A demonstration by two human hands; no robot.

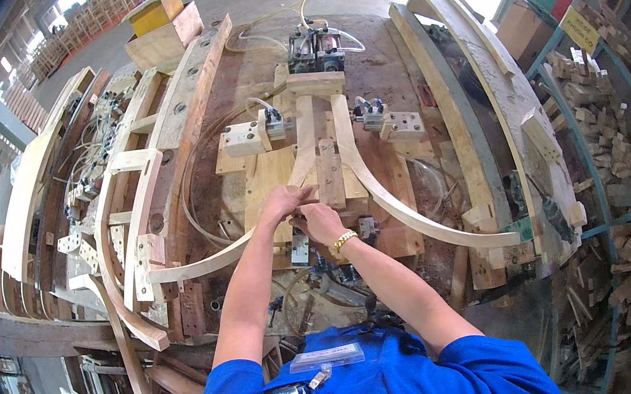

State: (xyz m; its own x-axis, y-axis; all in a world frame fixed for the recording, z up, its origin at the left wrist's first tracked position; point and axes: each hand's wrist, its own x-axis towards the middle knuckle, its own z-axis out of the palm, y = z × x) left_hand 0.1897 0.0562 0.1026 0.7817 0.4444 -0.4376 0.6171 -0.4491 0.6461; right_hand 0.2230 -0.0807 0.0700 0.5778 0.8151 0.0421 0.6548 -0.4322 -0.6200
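Two pale, curved wooden chair legs lie in a clamping jig, their straight ends side by side at the far middle. The left curved leg sweeps toward my left, the right curved leg toward my right. Between them stands a wooden centre block. My left hand is at the left leg's bend, fingers bent toward the centre block. Just below and right of it, my right hand, with a gold bracelet on the wrist, is closed with its fingers curled inward. Whatever the fingers hold is hidden.
Metal-faced clamp blocks flank the legs, a left block and a right block. A pneumatic cylinder with hoses stands at the far end. An assembled wooden frame lies left. Offcuts fill a blue rack on the right.
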